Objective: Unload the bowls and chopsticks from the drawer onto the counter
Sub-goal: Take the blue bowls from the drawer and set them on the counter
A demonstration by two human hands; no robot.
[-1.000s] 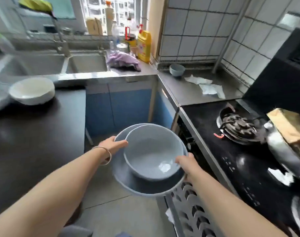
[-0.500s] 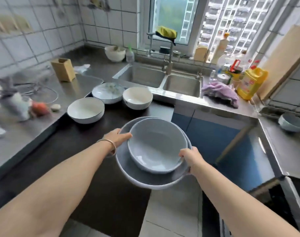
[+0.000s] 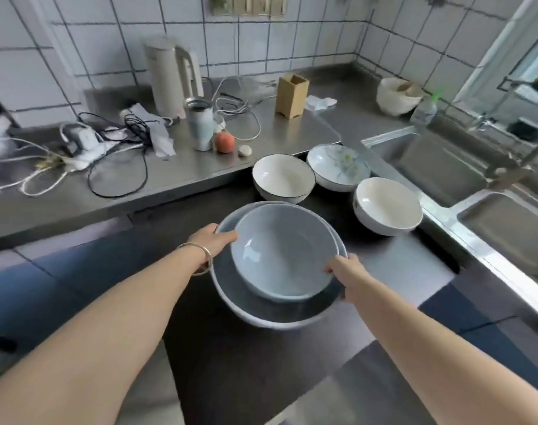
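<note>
You've got a stack of two: a smaller pale blue glazed ceramic bowl (image 3: 281,251) nested in a wider blue-grey ceramic bowl (image 3: 261,305), held in the air over the black countertop (image 3: 231,363), just in front of the three bowls already set down. Your left hand (image 3: 214,239) grips the wide bowl's rim on the left, thumb on top by the inner bowl's edge; your right hand (image 3: 346,269) grips the opposite rim, thumb over the lip, fingers curled underneath and mostly hidden. Looks stiff, glossy, likely heavy together and breakable; the inner bowl sits loose and could slide if the stack tilts, so keep it level and hold by opposite rims as now. Beyond the stack: white dark-rimmed ceramic bowl (image 3: 283,177), just right of it a white floral-patterned bowl (image 3: 338,167), and to the stack's upper right a plain white bowl (image 3: 387,205). Free counter lies to the stack's right and front. Further back, an orange round fruit (image 3: 224,142) on the steel worktop (image 3: 185,167). No chopsticks visible.
</note>
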